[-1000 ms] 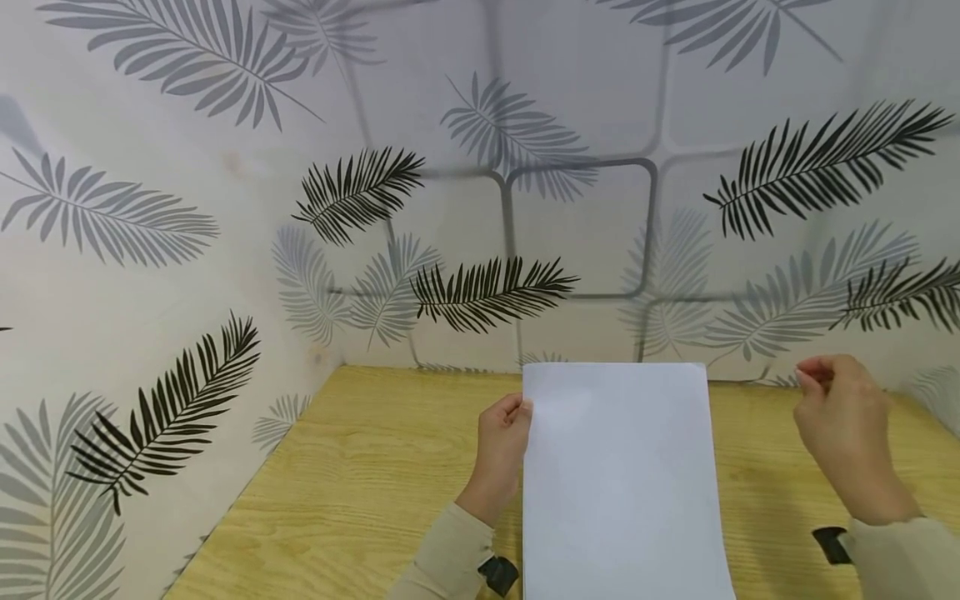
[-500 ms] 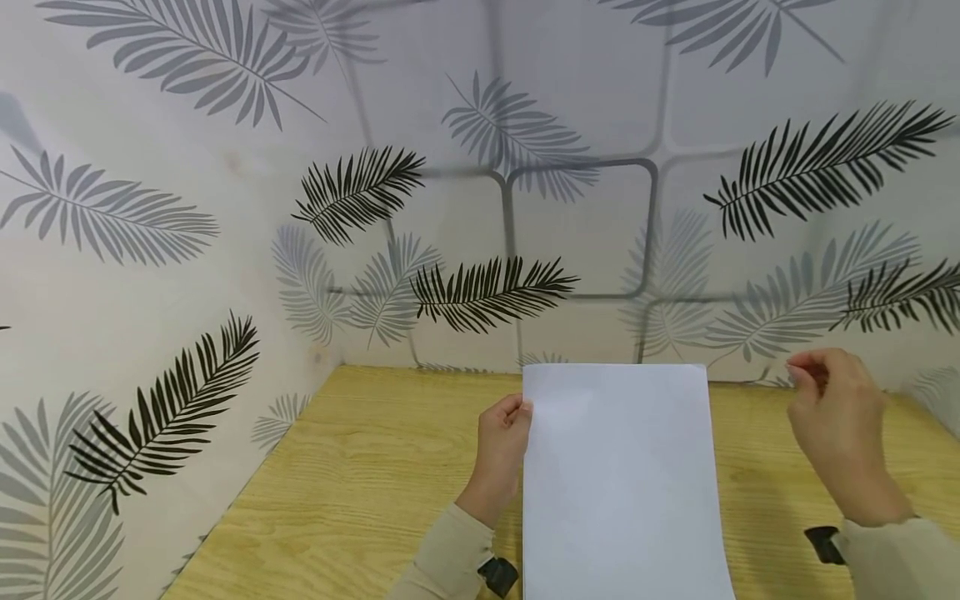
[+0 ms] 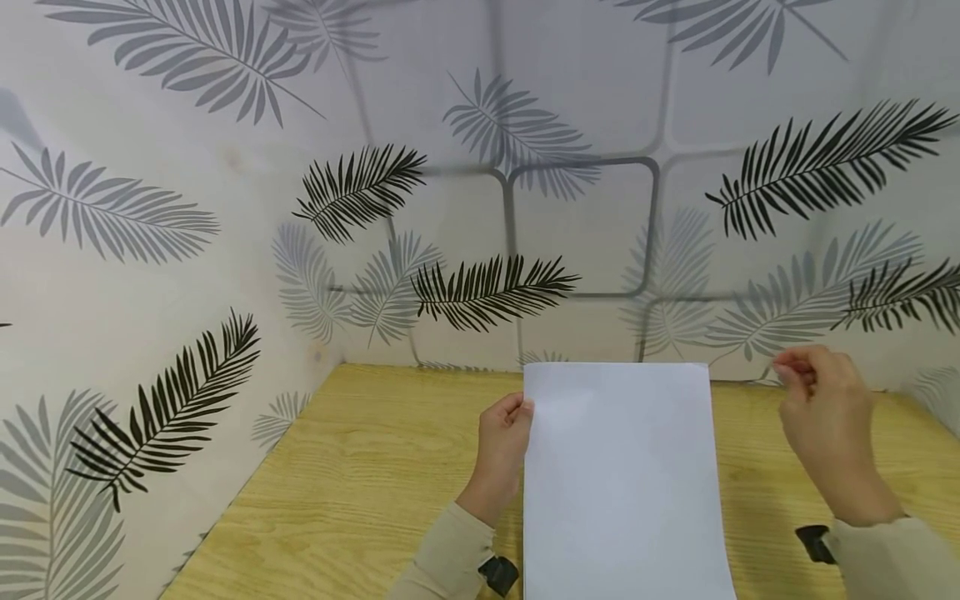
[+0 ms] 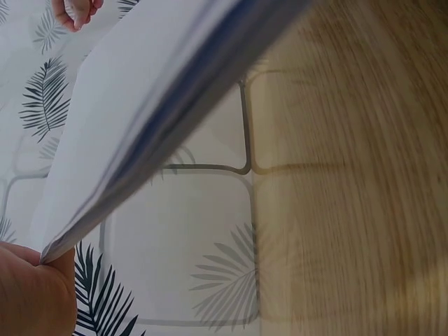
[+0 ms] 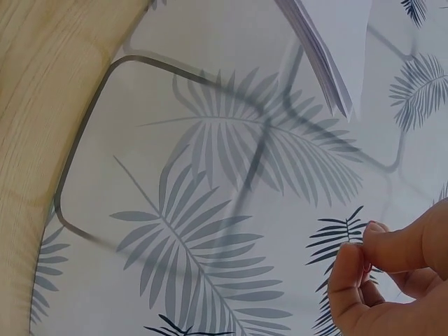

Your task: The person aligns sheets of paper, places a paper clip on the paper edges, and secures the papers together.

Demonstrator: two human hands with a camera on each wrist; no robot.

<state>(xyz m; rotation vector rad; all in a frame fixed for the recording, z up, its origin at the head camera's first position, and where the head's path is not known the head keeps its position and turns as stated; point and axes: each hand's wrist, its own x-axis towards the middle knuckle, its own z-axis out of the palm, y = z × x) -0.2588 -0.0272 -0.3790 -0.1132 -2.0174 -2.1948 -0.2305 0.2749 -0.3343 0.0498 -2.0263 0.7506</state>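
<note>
Left hand (image 3: pixel 501 446) of mine pinches the paper (image 3: pixel 622 483) by its left edge, just below the top corner, with that edge caught between thumb and fingers. My right hand (image 3: pixel 828 425) is raised on the far side, apart from the paper, thumb and fingers curled in with their tips together.

Beyond both hands stands the wall (image 3: pixel 577 229), printed with leaves and rounded grey outlines; it also runs along to the left of my left hand. Beneath my hands lies the table (image 3: pixel 360 483), yellow with wood grain, reaching back to the wall.

From my left hand the paper stretches across toward my right, its plain white face up to me and its near end running out of view. From my right wrist I see several layers at its corner. Whether it touches the table I cannot tell.

Ahead of my left hand, on the wall, is a black leaf (image 3: pixel 491 293). Behind each hand comes a beige sleeve (image 3: pixel 450 550), and by each cuff sits a small black piece (image 3: pixel 498 575).
</note>
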